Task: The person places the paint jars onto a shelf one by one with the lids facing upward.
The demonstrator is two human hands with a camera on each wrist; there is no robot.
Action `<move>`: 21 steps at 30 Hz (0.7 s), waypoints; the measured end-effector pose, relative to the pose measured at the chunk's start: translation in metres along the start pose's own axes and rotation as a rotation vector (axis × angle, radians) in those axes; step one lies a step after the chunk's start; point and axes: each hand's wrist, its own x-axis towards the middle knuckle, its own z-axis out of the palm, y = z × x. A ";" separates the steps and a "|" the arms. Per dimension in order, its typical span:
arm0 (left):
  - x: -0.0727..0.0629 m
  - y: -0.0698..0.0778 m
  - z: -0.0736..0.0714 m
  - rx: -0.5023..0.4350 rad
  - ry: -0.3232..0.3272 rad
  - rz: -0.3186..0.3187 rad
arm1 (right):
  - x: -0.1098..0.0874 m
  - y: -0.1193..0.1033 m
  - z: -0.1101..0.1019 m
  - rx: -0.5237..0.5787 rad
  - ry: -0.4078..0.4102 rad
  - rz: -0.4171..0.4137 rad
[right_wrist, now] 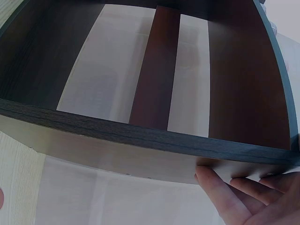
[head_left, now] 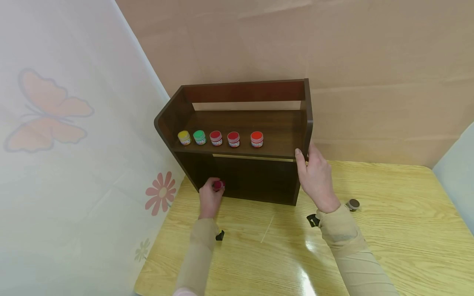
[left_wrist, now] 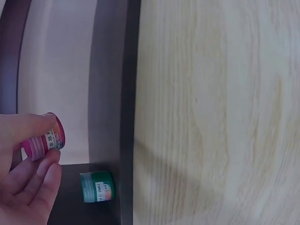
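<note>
My left hand (head_left: 209,202) pinches a dark pink paint jar (left_wrist: 47,140) between thumb and fingers, inside the lower compartment of a dark brown wooden shelf (head_left: 255,181). The jar is tilted on its side in the left wrist view. Close by in that compartment is a green paint jar (left_wrist: 97,186), which the head view does not show. At the shelf's right side, my right hand (head_left: 316,176) holds the side panel (right_wrist: 126,161), thumb at the front edge and fingers against the outer face.
Along the upper board stand a yellow jar (head_left: 184,138), a green jar (head_left: 200,137), two red jars (head_left: 233,139) and an orange-red jar (head_left: 257,139). A dark-lidded jar (head_left: 353,204) sits on the wooden table (head_left: 403,213), right of the shelf. A patterned curtain (head_left: 92,197) borders the left.
</note>
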 end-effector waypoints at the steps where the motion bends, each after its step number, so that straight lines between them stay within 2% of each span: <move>1: 0.001 -0.001 0.000 0.010 -0.005 0.000 | 0.000 0.000 0.000 -0.002 0.000 0.000; 8: 0.006 -0.008 0.004 0.056 -0.064 -0.042 | 0.000 -0.001 0.000 -0.003 -0.002 0.004; 16: 0.004 -0.012 0.009 0.047 -0.069 -0.108 | 0.000 -0.001 0.000 -0.004 -0.004 0.010; 21: 0.005 -0.017 0.014 0.063 -0.076 -0.119 | 0.000 -0.001 0.000 -0.006 -0.006 0.017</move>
